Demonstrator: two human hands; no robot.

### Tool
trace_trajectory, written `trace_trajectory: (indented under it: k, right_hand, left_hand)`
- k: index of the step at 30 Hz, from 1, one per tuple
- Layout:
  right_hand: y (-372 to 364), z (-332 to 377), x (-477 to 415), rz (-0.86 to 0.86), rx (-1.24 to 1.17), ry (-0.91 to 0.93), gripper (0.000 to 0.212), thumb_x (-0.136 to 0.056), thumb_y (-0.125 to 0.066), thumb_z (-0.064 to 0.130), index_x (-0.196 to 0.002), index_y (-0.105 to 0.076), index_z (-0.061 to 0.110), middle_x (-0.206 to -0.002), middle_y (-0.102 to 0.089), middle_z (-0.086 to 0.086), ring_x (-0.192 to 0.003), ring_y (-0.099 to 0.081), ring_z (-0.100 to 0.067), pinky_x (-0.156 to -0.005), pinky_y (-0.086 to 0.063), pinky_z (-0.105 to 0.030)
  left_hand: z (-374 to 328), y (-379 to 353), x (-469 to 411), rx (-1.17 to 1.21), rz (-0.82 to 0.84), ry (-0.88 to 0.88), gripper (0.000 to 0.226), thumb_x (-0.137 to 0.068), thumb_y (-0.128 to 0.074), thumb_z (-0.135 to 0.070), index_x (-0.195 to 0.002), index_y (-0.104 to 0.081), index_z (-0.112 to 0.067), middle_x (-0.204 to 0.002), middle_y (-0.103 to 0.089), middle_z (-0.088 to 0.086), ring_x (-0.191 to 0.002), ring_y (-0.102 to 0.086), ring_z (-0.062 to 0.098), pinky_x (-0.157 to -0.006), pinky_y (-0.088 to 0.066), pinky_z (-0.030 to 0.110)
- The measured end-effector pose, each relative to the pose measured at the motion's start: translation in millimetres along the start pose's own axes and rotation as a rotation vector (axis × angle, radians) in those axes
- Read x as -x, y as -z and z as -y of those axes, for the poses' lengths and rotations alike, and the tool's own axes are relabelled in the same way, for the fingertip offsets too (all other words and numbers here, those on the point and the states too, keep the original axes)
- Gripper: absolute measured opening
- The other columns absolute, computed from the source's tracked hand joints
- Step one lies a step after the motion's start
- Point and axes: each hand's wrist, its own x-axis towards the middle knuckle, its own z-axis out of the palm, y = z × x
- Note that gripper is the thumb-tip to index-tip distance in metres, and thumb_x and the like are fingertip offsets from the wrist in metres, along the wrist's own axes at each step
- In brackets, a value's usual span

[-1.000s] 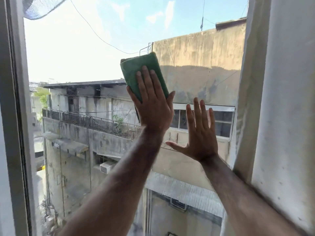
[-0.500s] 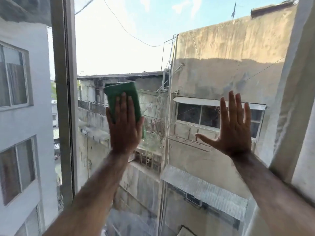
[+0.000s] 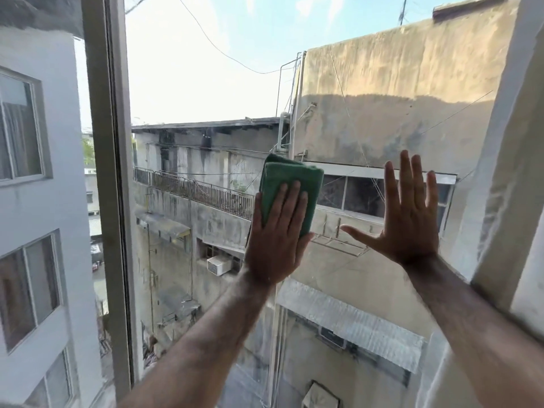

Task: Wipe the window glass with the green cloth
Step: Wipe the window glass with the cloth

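A folded green cloth (image 3: 292, 181) lies flat against the window glass (image 3: 203, 83) near the middle of the pane. My left hand (image 3: 278, 241) presses on the cloth's lower half with the palm and straight fingers, so the top of the cloth sticks out above the fingertips. My right hand (image 3: 409, 222) rests flat on the glass to the right of the cloth, fingers spread and thumb pointing left, holding nothing. A small gap separates the two hands.
A grey vertical window frame (image 3: 109, 172) bounds the pane on the left, with another pane beyond it. A pale wall or reveal (image 3: 509, 160) closes the right side beside my right forearm. Through the glass are concrete buildings, railings and cables.
My left hand swept the cloth down and left across the glass, then back right, close to my right hand. My right hand stays flat on the glass.
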Motion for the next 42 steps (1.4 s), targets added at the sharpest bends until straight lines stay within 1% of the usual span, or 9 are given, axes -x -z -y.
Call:
trace_trajectory:
  k: [5, 13, 15, 18, 21, 24, 30, 38, 42]
  right_hand:
    - [0.0, 1.8, 0.1, -0.006, 0.005, -0.003, 0.134, -0.078, -0.059, 0.093, -0.163, -0.027, -0.005, -0.174, -0.019, -0.031, -0.164, -0.018, -0.047, -0.129, -0.021, -0.069]
    - [-0.2, 3.3, 0.6, 0.013, 0.0, -0.008, 0.134, -0.078, -0.057, 0.095, -0.163, -0.028, -0.005, -0.174, -0.018, -0.031, -0.164, -0.017, -0.047, -0.131, -0.018, -0.067]
    - [0.3, 3.1, 0.7, 0.015, 0.0, -0.011, 0.135, -0.078, -0.056, 0.095, -0.163, -0.027, -0.005, -0.174, -0.018, -0.03, -0.164, -0.017, -0.046, -0.132, -0.018, -0.067]
    - [-0.5, 1.1, 1.3, 0.023, -0.012, -0.008, 0.135, -0.078, -0.054, 0.096, -0.163, -0.026, -0.005, -0.175, -0.017, -0.03, -0.165, -0.015, -0.046, -0.132, -0.016, -0.067]
    - [-1.2, 0.4, 0.9, 0.03, -0.018, -0.01, 0.135, -0.078, -0.052, 0.097, -0.164, -0.026, -0.004, -0.175, -0.016, -0.029, -0.165, -0.014, -0.045, -0.132, -0.018, -0.068]
    - [0.5, -1.2, 0.2, 0.017, -0.01, -0.012, 0.134, -0.079, -0.053, 0.096, -0.163, -0.027, -0.005, -0.174, -0.017, -0.03, -0.165, -0.016, -0.046, -0.13, -0.02, -0.068]
    - [0.2, 1.3, 0.4, 0.017, -0.01, -0.017, 0.134, -0.078, -0.055, 0.095, -0.164, -0.027, -0.004, -0.175, -0.017, -0.029, -0.165, -0.016, -0.046, -0.13, -0.02, -0.069]
    - [-1.1, 2.3, -1.0, 0.019, -0.003, -0.021, 0.135, -0.077, -0.055, 0.096, -0.164, -0.026, -0.004, -0.175, -0.016, -0.029, -0.165, -0.015, -0.045, -0.13, -0.019, -0.069]
    - [-1.0, 2.9, 1.2, 0.021, -0.012, -0.026, 0.134, -0.078, -0.054, 0.096, -0.164, -0.027, -0.003, -0.175, -0.017, -0.028, -0.165, -0.015, -0.044, -0.131, -0.019, -0.068]
  left_hand:
    - [71.2, 7.4, 77.8, -0.073, 0.084, 0.015, 0.07, -0.11, -0.033, -0.053, -0.162, -0.026, -0.006, -0.17, -0.025, 0.019, -0.158, -0.026, 0.037, -0.121, -0.032, 0.067]
    - [106.9, 34.1, -108.4, 0.041, -0.181, 0.757, 0.076, -0.109, -0.017, -0.055, -0.163, -0.021, -0.003, -0.172, -0.022, 0.018, -0.16, -0.02, 0.034, -0.126, -0.024, 0.061]
    - [78.1, 35.4, -151.1, 0.044, -0.202, 0.708, 0.077, -0.108, -0.014, -0.057, -0.161, -0.026, -0.003, -0.17, -0.027, 0.018, -0.159, -0.024, 0.034, -0.125, -0.025, 0.061]
    - [12.3, 26.4, -160.9, 0.051, -0.212, 0.328, 0.071, -0.109, -0.025, -0.054, -0.161, -0.031, -0.005, -0.169, -0.03, 0.016, -0.159, -0.025, 0.033, -0.126, -0.023, 0.06]
    - [-23.6, 12.3, -109.0, 0.056, -0.123, -0.073, 0.068, -0.109, -0.038, -0.051, -0.162, -0.031, -0.009, -0.17, -0.028, 0.014, -0.16, -0.021, 0.033, -0.126, -0.024, 0.061]
    - [-6.2, 2.5, -31.2, -0.008, -0.012, -0.221, 0.071, -0.109, -0.037, -0.053, -0.164, -0.025, -0.01, -0.172, -0.02, 0.013, -0.161, -0.017, 0.032, -0.126, -0.025, 0.062]
    - [123.2, 16.7, 55.5, -0.077, 0.047, -0.006, 0.067, -0.11, -0.034, -0.045, -0.162, -0.026, -0.003, -0.17, -0.023, 0.021, -0.159, -0.022, 0.039, -0.124, -0.027, 0.068]
    - [135.8, 44.5, -134.1, 0.061, -0.209, 0.81, 0.074, -0.108, -0.019, -0.053, -0.164, -0.018, -0.004, -0.173, -0.018, 0.016, -0.161, -0.017, 0.032, -0.128, -0.02, 0.057]
    - [27.1, 32.7, -178.1, 0.042, -0.22, 0.42, 0.074, -0.107, -0.033, -0.056, -0.16, -0.032, -0.004, -0.169, -0.031, 0.017, -0.158, -0.027, 0.035, -0.126, -0.023, 0.061]
